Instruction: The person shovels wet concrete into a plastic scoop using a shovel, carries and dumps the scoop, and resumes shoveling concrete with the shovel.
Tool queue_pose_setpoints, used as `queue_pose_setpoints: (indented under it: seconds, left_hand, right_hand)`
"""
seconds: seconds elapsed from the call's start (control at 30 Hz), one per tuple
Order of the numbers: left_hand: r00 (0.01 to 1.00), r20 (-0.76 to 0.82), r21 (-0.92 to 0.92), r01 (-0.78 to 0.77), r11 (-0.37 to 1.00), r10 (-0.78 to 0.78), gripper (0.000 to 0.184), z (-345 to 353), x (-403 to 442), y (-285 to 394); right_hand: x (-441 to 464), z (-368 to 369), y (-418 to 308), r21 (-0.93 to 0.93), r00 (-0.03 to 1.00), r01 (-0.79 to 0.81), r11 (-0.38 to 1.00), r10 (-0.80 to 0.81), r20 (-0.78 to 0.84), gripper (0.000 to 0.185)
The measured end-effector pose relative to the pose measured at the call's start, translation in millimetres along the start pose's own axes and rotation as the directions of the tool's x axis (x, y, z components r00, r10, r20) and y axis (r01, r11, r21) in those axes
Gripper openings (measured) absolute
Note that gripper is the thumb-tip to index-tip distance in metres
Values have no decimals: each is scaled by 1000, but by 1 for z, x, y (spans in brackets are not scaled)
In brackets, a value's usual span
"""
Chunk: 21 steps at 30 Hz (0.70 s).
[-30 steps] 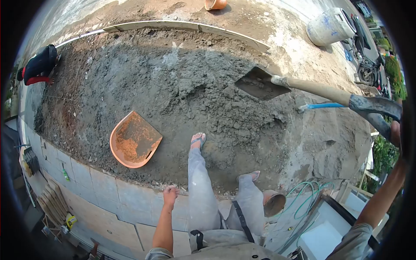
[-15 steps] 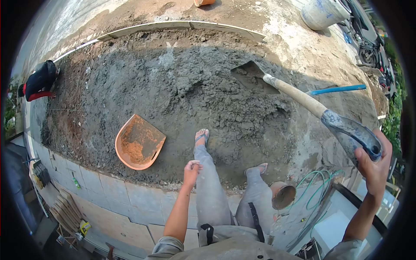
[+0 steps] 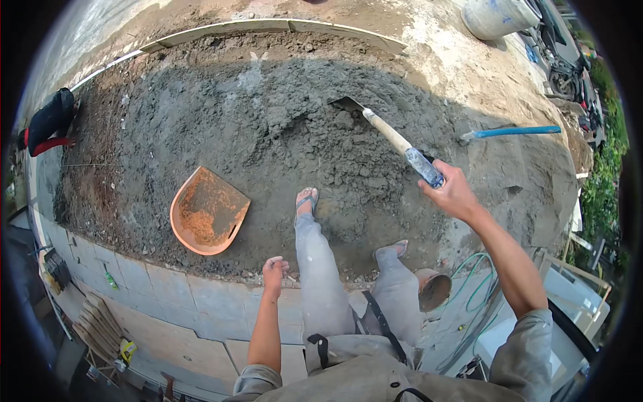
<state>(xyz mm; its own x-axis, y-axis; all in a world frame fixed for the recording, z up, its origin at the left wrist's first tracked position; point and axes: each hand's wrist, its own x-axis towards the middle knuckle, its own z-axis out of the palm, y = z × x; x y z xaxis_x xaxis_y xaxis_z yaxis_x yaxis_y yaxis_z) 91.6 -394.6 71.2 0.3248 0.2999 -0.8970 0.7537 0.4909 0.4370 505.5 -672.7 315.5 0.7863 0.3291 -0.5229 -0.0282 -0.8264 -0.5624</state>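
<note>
An outdoor plot of wet grey mix (image 3: 375,184) spreads out in front of the person, edged on the near side by pale paving slabs (image 3: 214,298). Nearest, the left hand (image 3: 274,271) hangs above that edge, fingers loosely curled, with nothing seen in it. To the right of both hands' midline, beside the person's legs, a bucket (image 3: 434,289) lies tipped near a green hose (image 3: 481,255). Farther forward, the right hand (image 3: 455,191) is closed around the grip of a shovel (image 3: 388,130); the shaft slants away to the left and the blade meets the heaped mix, how deep cannot be told. The step in hand seems to be working the blade into the heap; lifting a load would likely call for the left hand on the shaft and a level blade. Ahead and left of the left hand, an orange pan (image 3: 207,211) rests on the mix, smeared inside. Beyond the right hand lies a blue handle (image 3: 516,132). Farthest out, another person (image 3: 53,120) bends at the far left, a board (image 3: 261,28) borders the plot, and a whitish drum (image 3: 494,17) stands past it on the right.
</note>
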Motion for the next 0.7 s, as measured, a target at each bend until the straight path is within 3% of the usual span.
queue_pose_setpoints:
  seconds: [0.1,0.13,0.17,0.2,0.23,0.27,0.33,0.37,0.43,0.5,0.53,0.57,0.63,0.7]
  left_hand:
    - [993,-54,62,111,992,-108,17,-15,17,4]
    - [988,-58,70,147,987,-144,17,-23,14,-1]
    - [994,-56,22,97,995,-95,18,-31,12,-5]
    - [998,-52,-42,17,999,-19,18,-32,15,-5]
    - [993,-79,-57,78,995,-83,18,-31,14,-1]
    - [995,-69,-76,63,995,-68,18,-23,25,2]
    - [981,-105,20,165,986,-162,19,-26,21,-7]
    - [977,-106,30,187,982,-183,19,-26,16,-12]
    - [988,-44,20,146,989,-145,17,-16,17,-12]
    - [993,-30,-9,113,994,-113,16,-6,18,-9]
    - [993,-30,-15,117,993,-118,16,-5,11,-11]
    - [992,-49,-18,118,993,-119,16,-3,11,-5]
    - [983,-65,44,174,984,-171,17,-19,-25,-12]
    - [997,-14,-82,75,994,-76,16,-11,-14,2]
  right_hand:
    - [-47,-79,-63,-157,983,89,984,-112,-147,30]
    - [-75,-116,-101,-10,977,-67,998,64,-204,31]
    - [-106,-156,-115,-14,955,-81,997,73,-288,35]
    - [-125,-200,-143,-223,974,9,975,-59,-220,38]
    - [-145,-243,-170,-412,971,115,904,-190,-146,44]
    - [-147,-262,-200,-584,946,280,762,-324,31,45]
    - [-150,-294,-166,-330,935,301,895,-345,-82,48]
    - [-136,-257,-162,-97,959,142,985,-161,-232,55]
    - [-71,-142,-117,-126,962,-42,991,6,-273,36]
    - [-13,10,-62,-239,962,-6,971,-60,-265,22]
    - [-7,81,-29,-251,966,104,962,-158,-204,28]
    - [-14,111,-58,-150,986,142,978,-153,-68,31]
    - [-12,112,-85,-79,996,58,995,-53,68,33]
    - [0,62,-72,-48,999,14,999,-15,-30,35]
